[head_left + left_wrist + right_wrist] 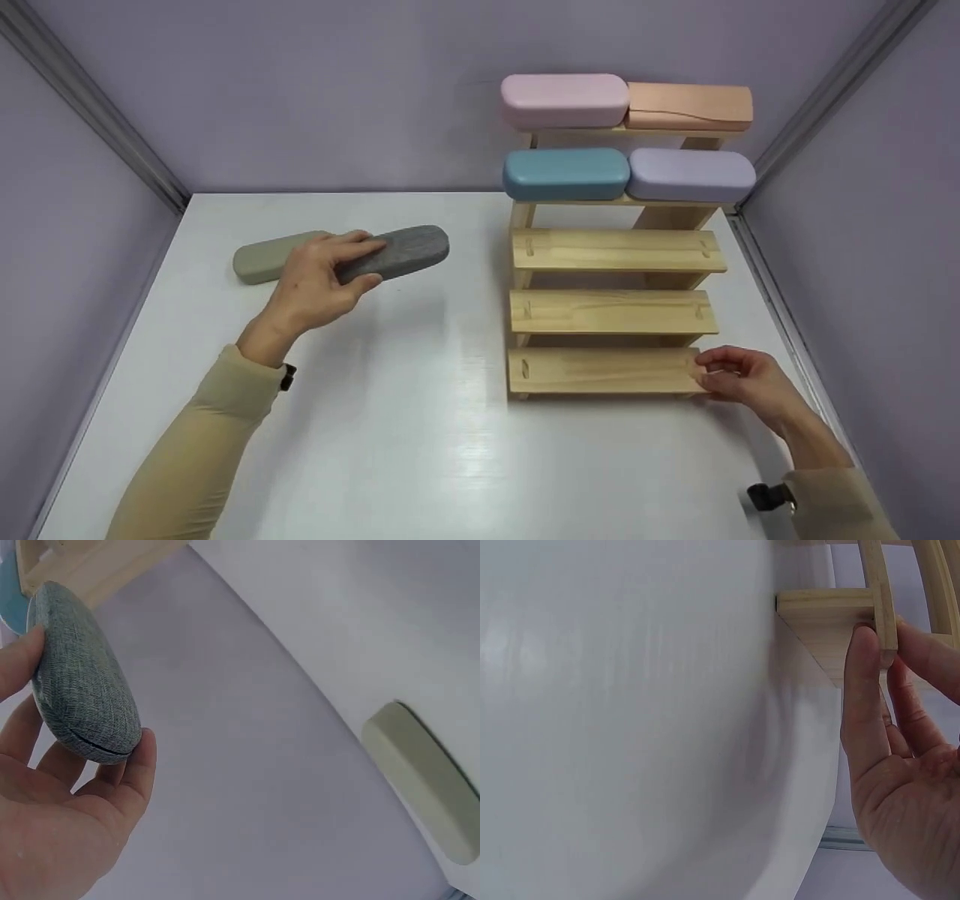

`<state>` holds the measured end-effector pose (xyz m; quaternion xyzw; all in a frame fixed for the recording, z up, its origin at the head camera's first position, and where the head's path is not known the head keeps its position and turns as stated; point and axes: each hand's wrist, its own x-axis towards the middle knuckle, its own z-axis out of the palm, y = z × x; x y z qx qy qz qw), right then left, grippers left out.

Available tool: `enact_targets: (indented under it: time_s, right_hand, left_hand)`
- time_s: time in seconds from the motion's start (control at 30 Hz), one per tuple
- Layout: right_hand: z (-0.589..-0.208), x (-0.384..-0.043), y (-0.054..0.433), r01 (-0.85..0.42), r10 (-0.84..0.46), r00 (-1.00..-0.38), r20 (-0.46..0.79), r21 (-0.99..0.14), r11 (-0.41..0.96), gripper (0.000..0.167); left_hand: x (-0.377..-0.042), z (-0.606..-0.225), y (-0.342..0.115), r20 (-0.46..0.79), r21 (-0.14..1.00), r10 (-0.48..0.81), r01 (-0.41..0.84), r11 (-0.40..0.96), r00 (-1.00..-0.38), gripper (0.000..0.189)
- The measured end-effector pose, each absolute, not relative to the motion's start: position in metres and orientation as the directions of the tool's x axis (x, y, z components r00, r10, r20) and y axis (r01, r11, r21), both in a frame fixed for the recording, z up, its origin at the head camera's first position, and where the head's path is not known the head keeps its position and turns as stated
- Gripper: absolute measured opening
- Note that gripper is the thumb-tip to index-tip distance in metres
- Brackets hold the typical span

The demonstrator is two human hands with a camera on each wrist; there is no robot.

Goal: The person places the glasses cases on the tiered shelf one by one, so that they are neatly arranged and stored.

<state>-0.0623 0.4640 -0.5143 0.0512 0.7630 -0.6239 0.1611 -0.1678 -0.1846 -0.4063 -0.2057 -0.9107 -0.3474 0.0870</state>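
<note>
My left hand (pixel 316 281) grips a grey fabric-covered glasses case (pixel 409 251) by one end, thumb on the near side and fingers across the far side. In the left wrist view the case (pixel 82 671) is raised, its dark seam showing near the palm end. Behind that hand, a sage green glasses case (pixel 266 259) lies on the table, partly covered by the hand in the head view. My right hand (pixel 750 382) pinches the right end of the lowest step of a wooden tiered rack (pixel 611 371), between thumb and fingers.
On the rack's top step sit a pink case (pixel 566 101) and a peach case (pixel 690 105). One step lower are a teal case (pixel 566 174) and a lavender case (pixel 691 175). The white table (pixel 420 450) is bounded by pale purple walls (pixel 337 90).
</note>
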Motion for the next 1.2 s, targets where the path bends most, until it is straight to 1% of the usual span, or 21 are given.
enact_targets:
  time_s: [0.17,0.3,0.5,0.77,1.2]
  right_hand:
    - [-0.514,-0.063,0.463,0.284,-0.108,-0.942,-0.319,-0.925,0.253,0.021]
    - [-0.514,-0.062,0.462,0.295,-0.093,-0.939,-0.331,-0.914,0.279,0.022]
    - [-0.514,-0.062,0.462,0.301,-0.094,-0.938,-0.333,-0.919,0.254,0.022]
    - [-0.515,-0.062,0.463,0.3,-0.109,-0.938,-0.328,-0.929,0.215,0.023]
    - [-0.514,-0.063,0.463,0.292,-0.11,-0.94,-0.323,-0.929,0.228,0.023]
  left_hand:
    - [-0.171,-0.391,-0.161,0.346,0.578,0.362,0.501,0.644,-0.866,0.045]
    - [-0.172,-0.381,-0.14,0.335,0.576,0.403,0.524,0.628,-0.852,0.046]
    - [-0.173,-0.369,-0.11,0.33,0.554,0.477,0.576,0.601,-0.815,0.046]
    - [-0.178,-0.361,-0.075,0.345,0.517,0.533,0.63,0.579,-0.772,0.045]
    - [-0.185,-0.362,-0.02,0.339,0.505,0.595,0.674,0.539,-0.729,0.045]
